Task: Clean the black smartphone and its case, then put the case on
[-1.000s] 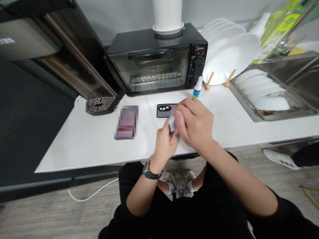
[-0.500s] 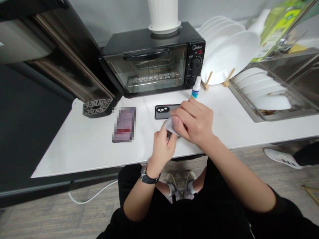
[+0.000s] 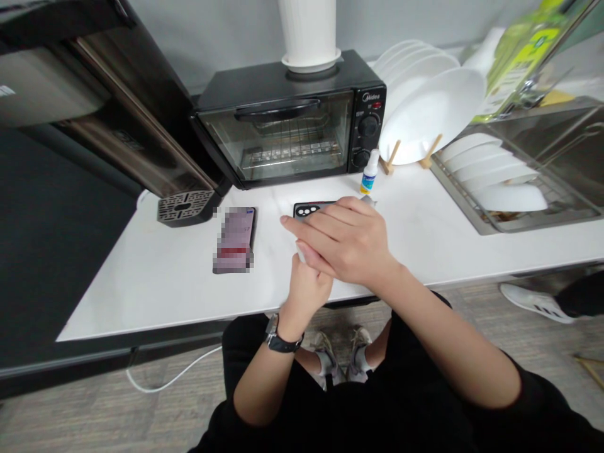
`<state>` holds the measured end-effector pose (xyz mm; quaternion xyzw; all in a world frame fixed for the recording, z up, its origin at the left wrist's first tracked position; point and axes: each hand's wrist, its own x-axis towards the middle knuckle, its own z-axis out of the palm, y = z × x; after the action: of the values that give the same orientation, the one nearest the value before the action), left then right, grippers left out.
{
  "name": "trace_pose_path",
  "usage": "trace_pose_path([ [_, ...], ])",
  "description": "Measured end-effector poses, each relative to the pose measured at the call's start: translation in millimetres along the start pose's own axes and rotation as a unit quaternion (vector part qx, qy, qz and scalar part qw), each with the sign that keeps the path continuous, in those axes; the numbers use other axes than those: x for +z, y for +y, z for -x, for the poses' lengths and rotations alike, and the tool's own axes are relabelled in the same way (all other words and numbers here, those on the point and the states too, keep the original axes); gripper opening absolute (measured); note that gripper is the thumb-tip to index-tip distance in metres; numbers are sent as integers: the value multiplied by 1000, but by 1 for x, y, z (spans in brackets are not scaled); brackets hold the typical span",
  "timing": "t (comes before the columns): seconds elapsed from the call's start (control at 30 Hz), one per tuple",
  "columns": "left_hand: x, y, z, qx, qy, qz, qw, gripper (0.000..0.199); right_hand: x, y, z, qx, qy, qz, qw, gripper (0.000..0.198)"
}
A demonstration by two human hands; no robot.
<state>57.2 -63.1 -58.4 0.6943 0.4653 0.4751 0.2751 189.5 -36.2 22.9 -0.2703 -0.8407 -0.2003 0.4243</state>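
My right hand (image 3: 352,242) lies across the top of my left hand, its fingers close together and the forefinger reaching out to the left. A small piece of grey cloth (image 3: 367,201) pokes out past its knuckles. My left hand (image 3: 309,286), with a watch on the wrist, is closed beneath it, and what it grips is hidden. Just behind the hands lies a dark phone case (image 3: 302,210) with camera cutouts, partly covered by my right hand. A small spray bottle (image 3: 369,173) with a blue and yellow label stands behind them.
A phone (image 3: 233,242) with a blurred-out screen lies on the white counter (image 3: 155,289) at left. Behind are a toaster oven (image 3: 287,119), a drinks machine's drip tray (image 3: 185,207) and a rack of white plates (image 3: 434,119). A sink with bowls (image 3: 500,173) is at right.
My right hand has slid a little left and flattened over my left hand. The cloth between the hands is now mostly covered, and more of the phone case is hidden.
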Motion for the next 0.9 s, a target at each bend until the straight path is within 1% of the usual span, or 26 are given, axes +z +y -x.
trace_pose_path([
  [0.03,-1,1,0,5,5,-4,1000,23,-2,5,1,20,-8,0,1000,36],
  [0.07,-1,1,0,9,9,-7,1000,21,-6,9,0,63,-23,-1,998,40],
  [0.1,-2,2,0,12,12,-6,1000,20,-10,12,-1,126,-49,0,991,45],
  [0.13,-2,3,0,13,12,-3,1000,20,-14,13,-4,198,-83,6,977,48],
  [0.2,-3,5,0,12,11,6,1000,21,-22,9,-12,325,-149,40,933,48],
  [0.23,-3,5,-1,13,11,9,1000,21,-25,5,-16,362,-171,61,914,47],
  [0.27,-3,5,-2,17,10,10,1000,21,-27,0,-21,373,-186,76,906,46],
  [0.3,-3,4,-2,24,12,8,1000,23,-28,-5,-25,362,-194,81,908,46],
  [0.33,-2,4,-3,32,17,7,999,28,-28,-10,-28,329,-194,76,921,46],
  [0.4,-1,3,-5,46,32,4,998,39,-23,-16,-30,227,-184,48,955,44],
  [0.47,0,2,-5,50,50,1,998,38,-15,-15,-25,113,-157,27,981,40],
  [0.57,1,0,-4,66,40,-17,997,31,-2,-3,-8,-19,-67,36,997,35],
  [0.6,1,-1,-4,72,35,-25,996,29,1,3,-1,-48,-30,41,998,35],
  [0.63,0,-1,-3,72,32,-32,996,27,3,8,4,-62,0,42,997,36],
  [0.67,0,-1,-3,64,32,-37,997,25,4,14,8,-59,16,38,997,38],
  [0.7,-1,-1,-3,49,37,-37,997,24,3,18,10,-35,13,28,999,42],
  [0.73,-1,1,-3,34,38,-34,998,24,2,21,9,9,-9,15,1000,47],
  [0.77,-2,2,-4,20,35,-26,999,26,-1,22,7,68,-44,5,997,51],
  [0.83,-3,5,-5,9,27,-5,1000,29,-9,18,-3,197,-122,9,973,54],
  [0.9,-4,6,-6,8,21,-2,1000,26,-17,9,-16,294,-170,52,939,52],
])
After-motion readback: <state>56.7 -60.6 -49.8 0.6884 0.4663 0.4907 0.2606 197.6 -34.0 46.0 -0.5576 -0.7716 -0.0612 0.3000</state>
